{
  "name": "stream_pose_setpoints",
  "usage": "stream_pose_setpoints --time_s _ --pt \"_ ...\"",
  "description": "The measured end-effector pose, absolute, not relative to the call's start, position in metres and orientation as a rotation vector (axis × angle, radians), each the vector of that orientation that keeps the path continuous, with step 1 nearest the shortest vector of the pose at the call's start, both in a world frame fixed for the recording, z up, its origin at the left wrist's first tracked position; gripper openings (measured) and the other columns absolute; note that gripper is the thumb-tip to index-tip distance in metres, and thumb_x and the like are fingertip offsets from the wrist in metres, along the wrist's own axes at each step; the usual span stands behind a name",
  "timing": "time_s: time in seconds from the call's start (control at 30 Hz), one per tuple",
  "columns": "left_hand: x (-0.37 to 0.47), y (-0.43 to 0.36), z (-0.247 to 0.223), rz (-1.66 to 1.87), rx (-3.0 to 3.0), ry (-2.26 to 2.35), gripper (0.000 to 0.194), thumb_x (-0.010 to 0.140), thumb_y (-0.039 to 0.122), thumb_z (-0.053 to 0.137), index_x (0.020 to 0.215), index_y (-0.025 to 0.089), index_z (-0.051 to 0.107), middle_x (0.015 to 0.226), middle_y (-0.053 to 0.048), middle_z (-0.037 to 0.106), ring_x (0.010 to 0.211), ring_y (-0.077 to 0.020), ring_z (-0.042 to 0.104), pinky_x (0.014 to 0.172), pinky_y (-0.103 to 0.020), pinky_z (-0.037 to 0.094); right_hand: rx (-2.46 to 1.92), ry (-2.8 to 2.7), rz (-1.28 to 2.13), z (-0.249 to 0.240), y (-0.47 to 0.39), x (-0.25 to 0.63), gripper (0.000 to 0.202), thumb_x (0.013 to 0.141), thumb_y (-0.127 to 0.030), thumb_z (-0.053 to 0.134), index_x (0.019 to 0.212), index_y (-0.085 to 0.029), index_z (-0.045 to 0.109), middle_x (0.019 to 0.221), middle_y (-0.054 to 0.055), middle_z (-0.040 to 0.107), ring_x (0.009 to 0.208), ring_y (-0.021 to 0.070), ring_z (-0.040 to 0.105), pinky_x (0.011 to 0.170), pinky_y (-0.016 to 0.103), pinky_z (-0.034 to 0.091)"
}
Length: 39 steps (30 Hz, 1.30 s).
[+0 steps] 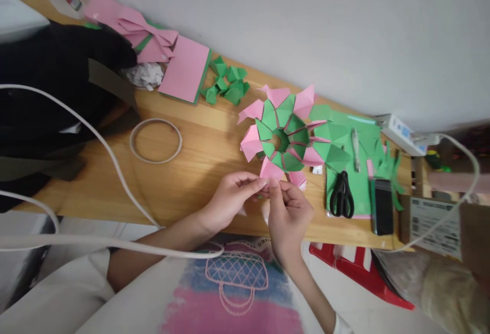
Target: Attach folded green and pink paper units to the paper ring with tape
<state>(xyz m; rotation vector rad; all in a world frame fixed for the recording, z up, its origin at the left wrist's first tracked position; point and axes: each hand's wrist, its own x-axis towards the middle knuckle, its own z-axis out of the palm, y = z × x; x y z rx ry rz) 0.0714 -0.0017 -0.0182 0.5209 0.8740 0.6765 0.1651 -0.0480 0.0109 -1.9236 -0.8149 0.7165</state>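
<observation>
A round paper flower [264,117] stands on the wooden table, with green folded pieces around a hollow middle and pink petals on the outside. Both hands meet at its near edge. My left hand [235,194] pinches the tip of a near pink petal between thumb and fingers. From the other side, my right hand [289,206] pinches the same petal, thumb on top. The two thumb tips almost touch. My fingers hide the petal's end, so its fold cannot be made out.
Folded green pieces [225,81] and pink sheets [186,69] lie at the back. Black scissors [342,196] and a phone [382,206] rest at right by green paper [362,191]. A tape ring [155,140] lies at left. White cables [103,145] cross the left foreground.
</observation>
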Motion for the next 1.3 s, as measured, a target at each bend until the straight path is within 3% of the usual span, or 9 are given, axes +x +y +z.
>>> stream_pose_setpoints --time_s 0.17,0.3,0.47,0.63,0.73,0.87,0.97,1.1,1.3 --pt "0.068 0.004 -0.016 0.534 0.615 0.807 0.021 0.075 0.031 0.074 0.085 0.013 0.073 0.082 -0.009 0.076 0.079 -0.0185 0.070 0.063 -0.025 0.047 -1.979 -0.847 0.617 0.008 -0.042 0.179 0.033 0.084 -0.046 0.060 0.074 -0.016 0.068 0.061 0.003 0.068 0.055 0.0158 0.061 0.056 0.027 0.049" --pt "0.041 0.012 -0.004 0.423 0.973 0.876 0.016 0.080 0.030 0.066 0.086 0.016 0.072 0.082 -0.007 0.076 0.070 -0.0177 0.070 0.065 -0.028 0.050 -2.031 -0.968 0.480 0.003 -0.043 0.193 0.039 0.088 -0.047 0.053 0.075 -0.014 0.069 0.056 0.000 0.061 0.051 0.0130 0.051 0.051 0.024 0.040" --pt "-0.018 0.023 0.009 0.507 1.807 1.593 0.023 0.088 0.032 0.053 0.098 0.020 0.070 0.105 -0.010 0.073 0.096 -0.0268 0.066 0.087 -0.039 0.048 -2.012 -1.004 0.536 -0.004 -0.054 0.198 0.045 0.092 -0.050 0.048 0.078 -0.012 0.069 0.053 -0.002 0.051 0.049 0.0111 0.041 0.048 0.024 0.032" --pt "-0.048 0.035 -0.001 0.112 2.197 1.865 0.030 0.087 0.030 0.050 0.104 0.013 0.068 0.108 -0.018 0.067 0.105 -0.0368 0.060 0.090 -0.048 0.046 -1.974 -1.000 0.639 -0.010 -0.065 0.200 0.045 0.089 -0.052 0.049 0.086 -0.012 0.069 0.058 0.000 0.056 0.052 0.0144 0.049 0.049 0.025 0.037" --pt "-0.046 0.039 -0.004 0.209 2.097 1.885 0.024 0.085 0.023 0.047 0.092 0.015 0.069 0.102 -0.015 0.067 0.104 -0.0348 0.060 0.089 -0.047 0.046 -1.970 -1.004 0.613 -0.008 -0.071 0.202 0.045 0.088 -0.052 0.050 0.088 -0.012 0.070 0.061 0.002 0.060 0.054 0.0161 0.053 0.049 0.026 0.039" --pt "-0.037 0.024 0.015 0.495 1.780 1.626 0.014 0.082 0.027 0.056 0.085 0.019 0.067 0.086 -0.006 0.071 0.081 -0.0237 0.066 0.076 -0.035 0.051 -1.944 -1.196 0.504 0.008 -0.080 0.200 0.033 0.090 -0.043 0.051 0.086 -0.015 0.068 0.055 -0.002 0.055 0.048 0.0123 0.048 0.045 0.024 0.038" --pt "-0.027 -0.002 0.039 0.697 1.407 1.197 0.014 0.073 0.032 0.072 0.076 0.021 0.065 0.077 -0.002 0.071 0.071 -0.0183 0.064 0.066 -0.028 0.051 -1.695 -1.497 0.609 0.026 -0.079 0.190 0.023 0.091 -0.031 0.054 0.106 -0.018 0.064 0.060 -0.004 0.057 0.049 0.0105 0.049 0.047 0.022 0.041" --pt "-0.010 -0.027 0.060 0.756 1.182 0.788 0.032 0.073 0.023 0.077 0.103 0.025 0.067 0.072 0.002 0.069 0.064 -0.0147 0.065 0.063 -0.025 0.052 -1.383 -1.693 0.643 0.043 -0.072 0.179 0.046 0.090 -0.021 0.055 0.134 -0.022 0.044 0.092 0.002 0.067 0.069 0.0116 0.060 0.060 0.024 0.050" --pt "0.003 -0.031 0.061 0.684 1.347 0.678 0.037 0.080 0.017 0.069 0.116 0.028 0.067 0.077 0.002 0.069 0.071 -0.0128 0.065 0.071 -0.024 0.053 -1.429 -1.651 0.472 0.045 -0.075 0.183 0.044 0.089 -0.017 0.054 0.132 -0.023 0.047 0.100 0.004 0.068 0.076 0.0134 0.063 0.064 0.027 0.052"
